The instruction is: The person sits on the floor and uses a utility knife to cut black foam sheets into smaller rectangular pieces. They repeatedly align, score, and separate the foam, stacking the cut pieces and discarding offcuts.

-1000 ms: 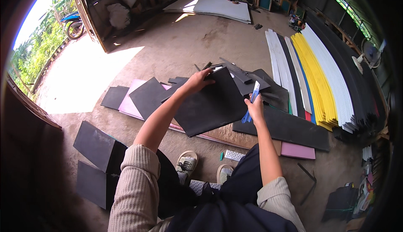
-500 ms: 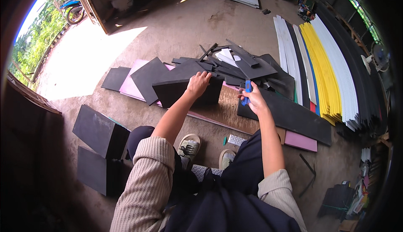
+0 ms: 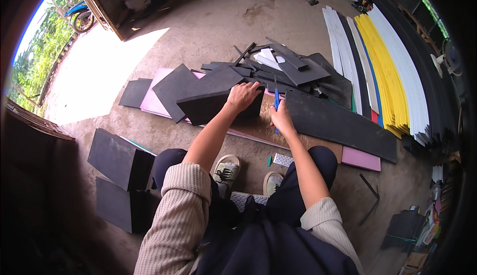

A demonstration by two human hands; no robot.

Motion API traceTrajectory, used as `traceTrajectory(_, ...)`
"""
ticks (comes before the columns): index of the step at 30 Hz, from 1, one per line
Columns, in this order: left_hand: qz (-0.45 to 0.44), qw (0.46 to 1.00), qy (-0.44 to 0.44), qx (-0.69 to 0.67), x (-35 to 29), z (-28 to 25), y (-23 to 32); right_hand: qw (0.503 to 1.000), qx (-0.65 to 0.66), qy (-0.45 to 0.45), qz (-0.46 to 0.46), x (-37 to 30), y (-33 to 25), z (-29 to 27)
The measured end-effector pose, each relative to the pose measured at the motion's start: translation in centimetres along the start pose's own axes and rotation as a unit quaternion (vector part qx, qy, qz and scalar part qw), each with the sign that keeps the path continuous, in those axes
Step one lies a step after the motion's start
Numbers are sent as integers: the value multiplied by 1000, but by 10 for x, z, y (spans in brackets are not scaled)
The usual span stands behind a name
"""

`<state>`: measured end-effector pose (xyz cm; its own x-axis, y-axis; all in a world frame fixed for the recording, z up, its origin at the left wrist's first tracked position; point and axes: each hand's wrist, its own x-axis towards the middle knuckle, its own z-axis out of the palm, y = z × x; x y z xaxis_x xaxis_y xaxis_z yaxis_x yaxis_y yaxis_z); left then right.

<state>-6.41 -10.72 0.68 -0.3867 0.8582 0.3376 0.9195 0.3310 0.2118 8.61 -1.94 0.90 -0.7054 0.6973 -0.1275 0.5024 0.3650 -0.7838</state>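
Observation:
My left hand [image 3: 243, 97] is closed over the top edge of a thick black foam-like block [image 3: 211, 107], which stands tilted on the worn brown board [image 3: 268, 132]. To its right, my right hand [image 3: 283, 120] grips a blue utility knife [image 3: 277, 101]. The knife points away from me, its thin blade showing above the handle, close to the block's right end but apart from it. A long black sheet [image 3: 343, 126] lies on the board just right of the knife. My left palm and thumb are hidden.
Behind the board lies a heap of black offcuts [image 3: 298, 68] with white scraps. Long yellow strips [image 3: 380, 71], white and black ones line the right side. Two stacks of black sheets [image 3: 112, 153] sit by my left knee. Pink sheets [image 3: 361, 159] stick out from under the board.
My right hand has moved left with the utility knife, nearer the block, and turned it. My left hand still holds the block's top edge. The view has shifted slightly.

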Motion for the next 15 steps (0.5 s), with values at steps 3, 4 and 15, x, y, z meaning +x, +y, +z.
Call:
traceTrajectory(3, 3, 1000, 19, -9, -1, 1, 2, 1000, 9, -17, 11, -5, -6, 6)
traceTrajectory(4, 4, 1000, 23, -12, -1, 1, 3, 1000, 10, -16, 3, -6, -8, 8)
traceTrajectory(15, -81, 984, 47, -152, 9, -6, -1, 982, -137, 59, -119, -7, -14, 11)
